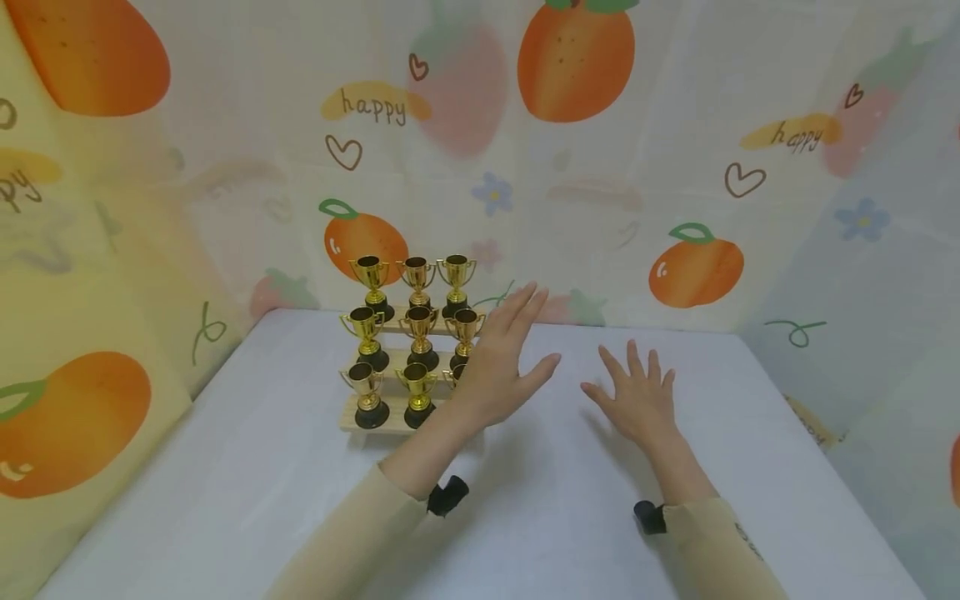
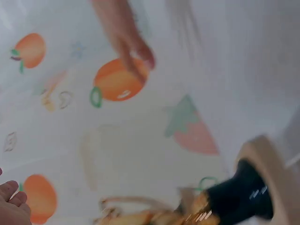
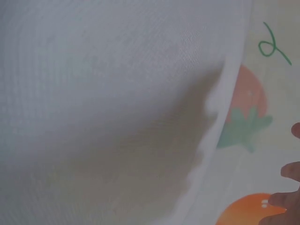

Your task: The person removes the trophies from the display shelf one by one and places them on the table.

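Right hand (image 1: 639,404) aloft — fingers (image 1: 635,361) apart

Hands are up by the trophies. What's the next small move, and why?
I'd probably draw the left hand back from the wooden stand: it holds nothing, yet partly hides the front-right trophy from the head camera. The right hand looks empty too.

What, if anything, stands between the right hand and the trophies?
The left hand does: in the head view it is between the right hand and the trophies, partly covering them at the front right.
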`<action>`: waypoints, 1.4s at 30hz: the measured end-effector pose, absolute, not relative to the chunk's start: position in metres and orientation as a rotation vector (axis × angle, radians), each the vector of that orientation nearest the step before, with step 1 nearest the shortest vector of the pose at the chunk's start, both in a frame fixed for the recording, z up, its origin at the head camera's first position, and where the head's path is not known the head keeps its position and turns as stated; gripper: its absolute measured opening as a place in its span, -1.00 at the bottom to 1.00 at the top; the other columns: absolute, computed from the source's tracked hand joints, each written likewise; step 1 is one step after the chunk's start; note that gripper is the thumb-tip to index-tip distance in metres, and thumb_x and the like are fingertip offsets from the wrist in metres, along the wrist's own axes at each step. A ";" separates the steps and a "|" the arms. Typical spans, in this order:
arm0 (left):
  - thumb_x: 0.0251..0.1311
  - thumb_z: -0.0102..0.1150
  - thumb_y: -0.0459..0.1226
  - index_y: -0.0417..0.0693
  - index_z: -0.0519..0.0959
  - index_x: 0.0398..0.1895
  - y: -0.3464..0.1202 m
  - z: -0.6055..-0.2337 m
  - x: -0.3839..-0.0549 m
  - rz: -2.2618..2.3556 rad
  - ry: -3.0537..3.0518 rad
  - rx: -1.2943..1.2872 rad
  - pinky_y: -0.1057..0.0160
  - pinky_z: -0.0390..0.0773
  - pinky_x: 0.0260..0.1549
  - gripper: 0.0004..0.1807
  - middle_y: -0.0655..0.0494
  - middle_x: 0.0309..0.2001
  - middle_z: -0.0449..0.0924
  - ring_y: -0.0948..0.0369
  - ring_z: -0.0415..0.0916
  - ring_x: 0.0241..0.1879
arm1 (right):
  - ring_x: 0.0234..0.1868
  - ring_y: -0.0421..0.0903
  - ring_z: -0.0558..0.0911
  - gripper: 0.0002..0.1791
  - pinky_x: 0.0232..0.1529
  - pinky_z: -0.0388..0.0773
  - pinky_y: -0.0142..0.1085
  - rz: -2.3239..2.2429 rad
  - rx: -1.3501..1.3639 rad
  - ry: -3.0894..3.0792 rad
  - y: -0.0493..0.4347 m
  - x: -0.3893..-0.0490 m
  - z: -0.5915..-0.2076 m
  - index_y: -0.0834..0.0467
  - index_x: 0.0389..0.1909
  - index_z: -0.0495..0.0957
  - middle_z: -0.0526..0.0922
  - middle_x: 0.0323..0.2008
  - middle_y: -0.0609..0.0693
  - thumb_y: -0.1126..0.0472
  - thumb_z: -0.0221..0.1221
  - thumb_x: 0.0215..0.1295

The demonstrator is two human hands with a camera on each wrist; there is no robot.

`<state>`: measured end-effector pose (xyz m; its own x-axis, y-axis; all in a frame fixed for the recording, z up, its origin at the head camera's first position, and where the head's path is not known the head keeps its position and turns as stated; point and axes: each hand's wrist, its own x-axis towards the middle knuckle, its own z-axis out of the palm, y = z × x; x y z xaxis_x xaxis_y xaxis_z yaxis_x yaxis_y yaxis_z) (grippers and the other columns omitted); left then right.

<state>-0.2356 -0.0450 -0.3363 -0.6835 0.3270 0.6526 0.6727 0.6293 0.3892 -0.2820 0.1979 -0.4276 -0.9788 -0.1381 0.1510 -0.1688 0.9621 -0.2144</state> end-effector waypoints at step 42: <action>0.50 -0.11 -0.25 -0.25 0.29 0.40 -0.292 -0.387 -0.294 -2.244 -1.865 -0.275 0.04 -0.03 0.63 -0.52 0.38 0.19 0.47 0.35 0.29 0.34 | 0.41 0.58 0.15 -0.26 0.35 -0.02 0.58 0.355 0.322 -2.913 0.188 -0.268 -0.437 0.08 0.46 0.26 0.11 0.47 0.48 -0.27 -0.02 0.41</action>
